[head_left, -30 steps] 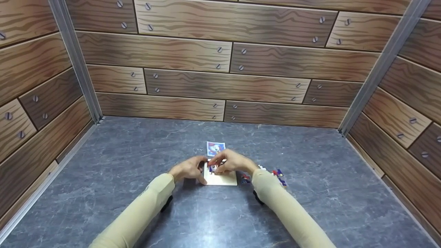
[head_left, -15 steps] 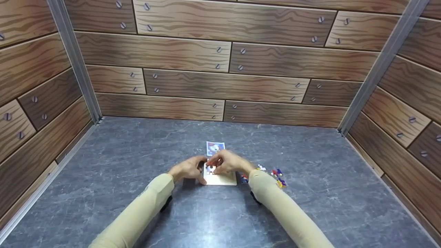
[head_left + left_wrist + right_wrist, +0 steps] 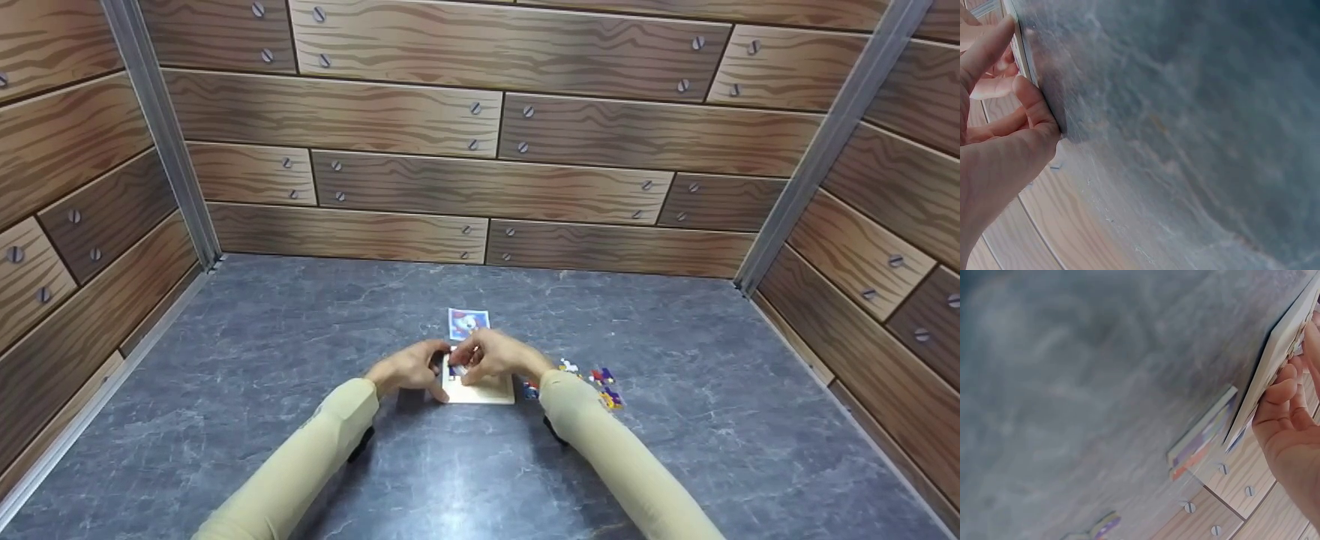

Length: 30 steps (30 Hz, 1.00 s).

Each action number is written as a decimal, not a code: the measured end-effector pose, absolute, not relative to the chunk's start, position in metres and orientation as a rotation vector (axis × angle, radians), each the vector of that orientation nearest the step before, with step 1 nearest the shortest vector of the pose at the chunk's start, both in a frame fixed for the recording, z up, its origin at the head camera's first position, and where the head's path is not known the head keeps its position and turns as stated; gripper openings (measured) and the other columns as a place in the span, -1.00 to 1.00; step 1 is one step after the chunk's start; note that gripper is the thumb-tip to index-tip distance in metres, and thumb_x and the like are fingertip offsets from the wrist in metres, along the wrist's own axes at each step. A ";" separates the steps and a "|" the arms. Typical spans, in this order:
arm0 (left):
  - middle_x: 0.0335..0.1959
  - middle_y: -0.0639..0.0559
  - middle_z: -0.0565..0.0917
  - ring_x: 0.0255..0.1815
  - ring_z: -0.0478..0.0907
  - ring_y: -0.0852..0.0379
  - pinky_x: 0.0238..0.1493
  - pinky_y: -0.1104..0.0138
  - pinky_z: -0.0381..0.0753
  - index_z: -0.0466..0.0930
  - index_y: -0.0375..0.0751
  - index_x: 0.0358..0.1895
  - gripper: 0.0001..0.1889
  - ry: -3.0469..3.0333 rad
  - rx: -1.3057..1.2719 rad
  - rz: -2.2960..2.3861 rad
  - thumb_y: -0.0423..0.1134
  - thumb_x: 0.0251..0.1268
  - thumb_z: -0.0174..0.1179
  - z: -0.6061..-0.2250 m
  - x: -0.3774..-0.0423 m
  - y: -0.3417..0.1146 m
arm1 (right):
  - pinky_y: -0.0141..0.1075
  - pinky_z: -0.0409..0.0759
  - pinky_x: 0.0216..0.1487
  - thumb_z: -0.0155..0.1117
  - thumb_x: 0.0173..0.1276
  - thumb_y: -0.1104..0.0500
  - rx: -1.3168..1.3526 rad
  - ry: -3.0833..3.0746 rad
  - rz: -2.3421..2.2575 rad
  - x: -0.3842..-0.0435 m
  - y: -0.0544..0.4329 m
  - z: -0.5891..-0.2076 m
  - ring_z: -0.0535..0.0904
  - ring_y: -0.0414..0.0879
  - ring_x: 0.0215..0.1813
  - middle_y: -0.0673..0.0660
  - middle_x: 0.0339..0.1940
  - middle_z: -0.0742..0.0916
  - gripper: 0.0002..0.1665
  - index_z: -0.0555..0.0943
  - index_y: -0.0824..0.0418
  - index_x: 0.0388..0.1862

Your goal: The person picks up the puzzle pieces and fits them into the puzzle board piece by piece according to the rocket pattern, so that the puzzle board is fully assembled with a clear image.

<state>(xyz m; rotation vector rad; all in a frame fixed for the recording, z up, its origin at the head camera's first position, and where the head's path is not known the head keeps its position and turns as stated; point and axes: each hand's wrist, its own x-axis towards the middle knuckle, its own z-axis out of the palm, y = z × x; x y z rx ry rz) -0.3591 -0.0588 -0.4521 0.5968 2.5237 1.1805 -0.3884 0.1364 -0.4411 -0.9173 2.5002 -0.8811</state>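
A pale wooden puzzle board [image 3: 489, 394] lies flat on the table, some white and blue jigsaw pieces [image 3: 454, 370] in its left part. My left hand [image 3: 409, 367] holds the board's left edge, fingers near the far corner and thumb at the near one. In the left wrist view the bent fingertips [image 3: 1023, 85] rest right at that edge. My right hand [image 3: 501, 356] reaches over the board from the right and pinches a jigsaw piece low against the laid pieces; its fingers mostly hide it. The right wrist view shows those fingers [image 3: 1283, 391] close over the board.
A small picture card [image 3: 468, 322] lies just beyond the board. Loose coloured jigsaw pieces [image 3: 606, 386] are scattered to the right, some partly behind the right sleeve [image 3: 574, 405]. Wood-patterned walls [image 3: 480, 180] enclose the back and sides of the grey table.
My right hand has shifted slightly toward the left and down on the board, uncovering more loose pieces beside its sleeve. The left hand keeps its place at the board's edge.
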 end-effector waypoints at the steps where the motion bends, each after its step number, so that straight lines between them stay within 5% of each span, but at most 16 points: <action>1: -0.21 -0.08 0.53 -0.18 0.39 0.09 -0.11 0.35 0.40 0.46 -0.31 0.23 -0.22 2.524 0.588 1.178 -0.53 -0.27 0.50 -0.452 -0.359 -0.059 | -0.47 0.49 -0.19 0.47 0.05 0.39 -0.909 2.500 -0.874 -0.388 0.136 -0.441 0.53 -0.21 -0.25 0.23 -0.21 0.74 -0.57 0.70 0.32 -0.03; 9: -0.12 -0.11 0.57 -0.10 0.44 0.05 0.14 0.15 0.46 0.42 -0.30 0.27 -0.18 2.538 0.518 1.155 -0.48 -0.26 0.51 -0.452 -0.357 -0.059 | -0.48 0.50 -0.23 0.47 0.06 0.39 -0.886 2.530 -0.841 -0.387 0.135 -0.441 0.52 -0.25 -0.30 0.22 -0.23 0.77 -0.63 0.72 0.32 -0.09; 18: -0.17 -0.11 0.55 -0.16 0.42 0.08 -0.03 0.28 0.45 0.45 -0.31 0.23 -0.22 2.520 0.535 1.189 -0.52 -0.27 0.50 -0.451 -0.358 -0.059 | -0.43 0.50 -0.21 0.46 0.07 0.38 -0.874 2.544 -0.842 -0.386 0.135 -0.440 0.51 -0.23 -0.31 0.17 -0.29 0.74 -0.65 0.73 0.28 -0.10; 30: -0.13 -0.07 0.56 -0.10 0.41 0.08 0.10 0.23 0.42 0.46 -0.32 0.22 -0.20 2.563 0.538 1.152 -0.48 -0.28 0.53 -0.452 -0.357 -0.058 | -0.50 0.52 -0.31 0.39 0.17 0.41 -1.013 2.411 -0.916 -0.389 0.147 -0.430 0.54 -0.23 -0.29 0.30 -0.21 0.73 -0.63 0.68 0.38 0.00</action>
